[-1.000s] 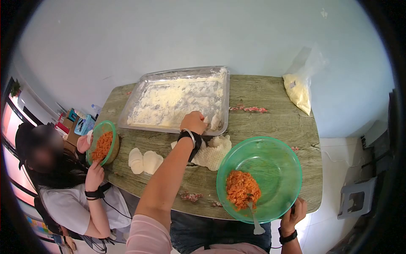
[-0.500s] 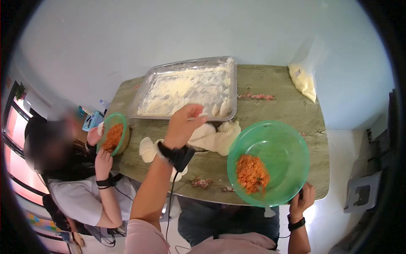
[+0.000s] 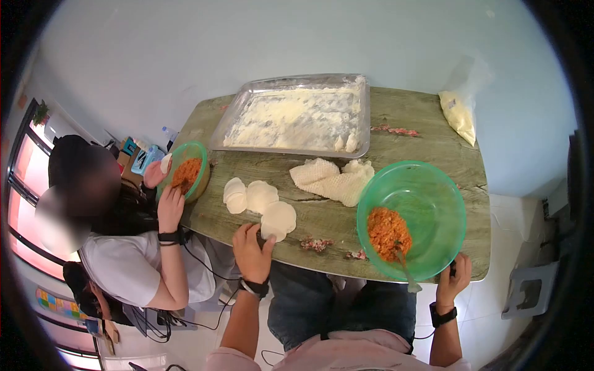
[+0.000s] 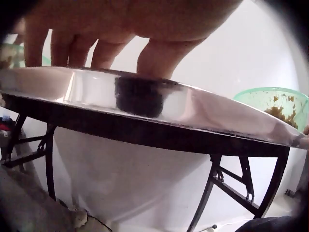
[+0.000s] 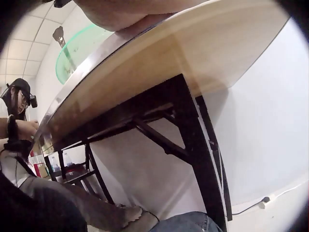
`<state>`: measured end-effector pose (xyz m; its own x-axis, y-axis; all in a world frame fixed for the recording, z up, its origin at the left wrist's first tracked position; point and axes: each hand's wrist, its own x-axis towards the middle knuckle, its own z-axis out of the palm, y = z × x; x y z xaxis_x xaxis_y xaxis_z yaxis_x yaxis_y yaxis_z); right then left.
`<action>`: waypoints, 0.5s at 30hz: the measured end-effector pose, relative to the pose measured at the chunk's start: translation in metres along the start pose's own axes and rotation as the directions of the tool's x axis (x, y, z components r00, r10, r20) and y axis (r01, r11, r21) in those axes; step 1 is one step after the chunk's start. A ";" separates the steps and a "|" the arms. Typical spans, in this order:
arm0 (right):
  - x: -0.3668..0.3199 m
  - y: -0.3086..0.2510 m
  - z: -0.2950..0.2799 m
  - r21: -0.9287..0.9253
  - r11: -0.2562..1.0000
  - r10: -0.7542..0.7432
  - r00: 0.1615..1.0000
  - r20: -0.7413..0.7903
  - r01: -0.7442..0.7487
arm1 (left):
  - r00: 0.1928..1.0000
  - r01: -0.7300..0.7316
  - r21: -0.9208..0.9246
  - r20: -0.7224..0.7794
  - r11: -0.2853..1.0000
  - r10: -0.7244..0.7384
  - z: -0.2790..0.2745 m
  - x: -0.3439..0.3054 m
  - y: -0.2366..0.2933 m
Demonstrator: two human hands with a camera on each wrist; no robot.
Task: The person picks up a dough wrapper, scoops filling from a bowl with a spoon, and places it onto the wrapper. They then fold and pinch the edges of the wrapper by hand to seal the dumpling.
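Observation:
My left hand (image 3: 252,255) rests at the table's front edge, fingers extended onto the tabletop, thumb beside the nearest round dough wrapper (image 3: 278,220). More dough wrappers (image 3: 262,196) lie overlapping just behind it. In the left wrist view the fingers (image 4: 104,53) come down on the table top behind its shiny rim. At the front right, my right hand (image 3: 453,281) rests on the table edge close to the large green bowl (image 3: 433,204). Inside that bowl are an orange-red minced filling (image 3: 388,232) and a spoon (image 3: 408,275) leaning on the rim.
A metal tray (image 3: 229,139) dusted with flour stands at the back, with small dough pieces (image 3: 351,143) in its near right corner. A crumpled white cloth (image 3: 331,179) lies by the bowl. Another person (image 3: 145,260) works at a second green bowl (image 3: 205,162). A bag of yellowish powder (image 3: 459,117) sits back right.
My left hand has left the tray's near right corner and come back toward me, down to the table edge by the wrappers. My right hand has stayed beside the bowl.

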<state>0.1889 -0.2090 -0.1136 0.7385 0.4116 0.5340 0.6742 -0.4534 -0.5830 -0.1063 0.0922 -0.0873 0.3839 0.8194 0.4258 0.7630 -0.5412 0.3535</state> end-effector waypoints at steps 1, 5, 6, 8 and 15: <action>-0.001 0.001 0.000 0.010 0.999 0.030 1.000 0.003 -0.030 | 1.000 0.004 0.003 0.001 1.000 -0.004 0.001 0.000 0.002; 0.000 0.001 0.000 0.013 1.000 0.021 1.000 -0.001 -0.021 | 0.999 0.047 -0.086 -0.020 0.995 -0.049 0.008 0.002 0.007; 0.000 0.000 0.001 0.011 1.000 0.022 1.000 -0.002 -0.022 | 0.997 0.073 -0.099 0.013 0.992 -0.072 0.006 0.004 0.008; 0.000 -0.002 0.001 0.031 0.999 0.025 0.999 -0.025 -0.024 | 0.994 0.099 -0.112 0.049 0.989 -0.094 0.003 0.009 0.009; 0.000 -0.002 0.002 0.009 1.000 0.025 0.999 -0.019 -0.025 | 0.981 -0.122 -0.217 0.125 0.969 0.152 0.001 0.030 0.003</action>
<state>0.1876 -0.2069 -0.1140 0.7553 0.3849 0.5304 0.6553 -0.4569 -0.6016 -0.0917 0.1155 -0.0743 0.5569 0.7450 0.3673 0.5793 -0.6653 0.4710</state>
